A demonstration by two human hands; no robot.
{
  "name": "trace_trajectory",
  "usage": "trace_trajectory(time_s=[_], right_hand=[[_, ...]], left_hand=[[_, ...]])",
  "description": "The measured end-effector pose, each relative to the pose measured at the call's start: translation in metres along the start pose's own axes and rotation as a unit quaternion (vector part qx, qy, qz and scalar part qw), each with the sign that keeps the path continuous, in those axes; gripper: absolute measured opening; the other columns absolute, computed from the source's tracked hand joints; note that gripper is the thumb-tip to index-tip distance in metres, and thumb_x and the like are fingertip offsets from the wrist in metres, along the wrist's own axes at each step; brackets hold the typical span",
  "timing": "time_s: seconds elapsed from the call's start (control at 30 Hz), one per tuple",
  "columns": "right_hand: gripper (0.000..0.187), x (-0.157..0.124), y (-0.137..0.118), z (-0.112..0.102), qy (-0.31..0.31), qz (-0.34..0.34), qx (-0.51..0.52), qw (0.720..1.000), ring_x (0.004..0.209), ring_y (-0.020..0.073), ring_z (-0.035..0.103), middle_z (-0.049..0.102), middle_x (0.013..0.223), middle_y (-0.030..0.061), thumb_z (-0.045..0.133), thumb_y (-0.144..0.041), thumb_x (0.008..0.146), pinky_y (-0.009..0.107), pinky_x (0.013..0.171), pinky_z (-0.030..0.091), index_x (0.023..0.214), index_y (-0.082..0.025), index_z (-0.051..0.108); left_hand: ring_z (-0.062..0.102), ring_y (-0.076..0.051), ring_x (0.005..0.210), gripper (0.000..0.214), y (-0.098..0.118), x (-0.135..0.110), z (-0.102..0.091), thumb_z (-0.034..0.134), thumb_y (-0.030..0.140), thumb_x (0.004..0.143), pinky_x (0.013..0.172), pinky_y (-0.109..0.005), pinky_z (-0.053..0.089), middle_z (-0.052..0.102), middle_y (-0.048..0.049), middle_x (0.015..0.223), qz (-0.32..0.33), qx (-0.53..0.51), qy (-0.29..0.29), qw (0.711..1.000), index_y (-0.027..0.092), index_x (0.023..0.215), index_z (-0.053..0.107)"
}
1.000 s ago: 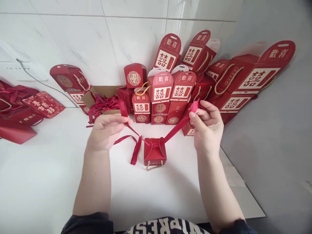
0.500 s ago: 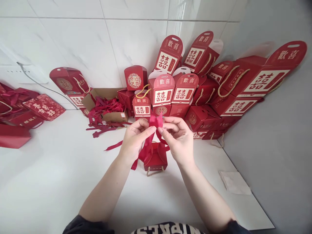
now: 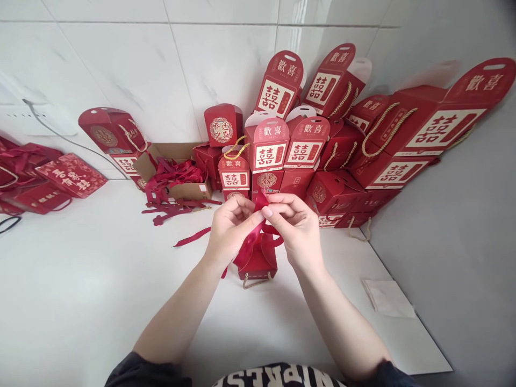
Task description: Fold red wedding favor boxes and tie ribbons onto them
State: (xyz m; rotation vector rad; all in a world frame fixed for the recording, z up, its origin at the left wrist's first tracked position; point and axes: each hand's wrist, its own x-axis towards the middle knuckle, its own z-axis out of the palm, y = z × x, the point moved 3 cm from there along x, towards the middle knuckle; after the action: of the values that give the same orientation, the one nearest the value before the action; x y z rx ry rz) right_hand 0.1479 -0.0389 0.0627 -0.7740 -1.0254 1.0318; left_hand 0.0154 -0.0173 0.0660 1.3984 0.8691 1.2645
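I see both hands raised over the box (image 3: 258, 262), left hand (image 3: 229, 231) and right hand (image 3: 296, 228) fingertips together, each grip pinching the ribbon (image 3: 258, 228).

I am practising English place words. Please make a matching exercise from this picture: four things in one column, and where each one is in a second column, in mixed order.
1. red ribbon
2. small red box
3. brown carton
4. white paper sheet

A. flat near the right edge of the table
B. pinched by the left hand and right hand
C. just under both hands
D. holds loose ribbons

Pairs: 1-B, 2-C, 3-D, 4-A.
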Motion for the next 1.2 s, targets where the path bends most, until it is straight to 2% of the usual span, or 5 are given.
trace_trajectory(time_s=[0.1, 0.23, 0.47, 0.87, 1.2], right_hand=[[0.018, 0.0, -0.008, -0.003, 0.014, -0.026, -0.007, 1.0, 0.07, 0.0136, 0.067, 0.075, 0.078, -0.0025, 0.077, -0.029, 0.079, 0.027, 0.067, 0.056, 0.092, -0.024, 0.065], [0.018, -0.001, -0.028, -0.004, 0.025, -0.09, -0.015, 0.996, 0.067, 0.0125, 0.065, 0.072, 0.072, -0.0043, 0.078, -0.026, 0.078, 0.027, 0.068, 0.055, 0.089, -0.024, 0.063], [0.021, 0.003, -0.057, 0.001, 0.015, -0.151, -0.053, 0.987, 0.069, 0.014, 0.068, 0.072, 0.075, -0.0046, 0.077, -0.029, 0.079, 0.028, 0.067, 0.056, 0.091, -0.027, 0.06], [0.022, 0.019, -0.038, -0.009, 0.013, -0.129, -0.031, 0.991, 0.07, 0.014, 0.066, 0.07, 0.074, -0.0052, 0.078, -0.032, 0.078, 0.032, 0.077, 0.055, 0.09, -0.027, 0.06], [0.026, 0.026, -0.041, -0.014, 0.017, -0.129, -0.028, 0.991, 0.068, 0.0124, 0.063, 0.069, 0.072, -0.0056, 0.08, -0.036, 0.074, 0.03, 0.077, 0.054, 0.089, -0.027, 0.061]], left_hand=[[0.056, -0.012, 0.065, 0.021, 0.007, 0.0, -0.003, 0.077, 0.028, 0.077, 0.062, -0.024, 0.045, 0.061, 0.0, 0.07, 0.059, 0.051, -0.049, 0.996, 0.017, 0.074, 0.06], [0.065, -0.017, 0.084, 0.023, 0.003, 0.009, -0.022, 0.077, 0.021, 0.076, 0.076, -0.027, 0.05, 0.068, -0.0046, 0.091, 0.124, 0.054, -0.171, 0.976, 0.021, 0.097, 0.067], [0.053, -0.031, 0.128, 0.056, -0.043, 0.01, -0.031, 0.073, 0.02, 0.076, 0.107, -0.048, 0.043, 0.061, -0.0143, 0.131, 0.0, 0.052, -0.404, 0.913, 0.023, 0.129, 0.058], [0.064, -0.027, 0.114, 0.049, -0.09, -0.005, -0.024, 0.081, 0.02, 0.071, 0.099, -0.044, 0.049, 0.068, -0.0177, 0.118, -0.089, 0.02, -0.4, 0.912, 0.016, 0.116, 0.061], [0.06, -0.025, 0.115, 0.02, -0.103, 0.0, -0.021, 0.076, 0.031, 0.078, 0.106, -0.041, 0.044, 0.075, -0.0113, 0.104, -0.002, 0.078, -0.397, 0.915, 0.021, 0.095, 0.079]])
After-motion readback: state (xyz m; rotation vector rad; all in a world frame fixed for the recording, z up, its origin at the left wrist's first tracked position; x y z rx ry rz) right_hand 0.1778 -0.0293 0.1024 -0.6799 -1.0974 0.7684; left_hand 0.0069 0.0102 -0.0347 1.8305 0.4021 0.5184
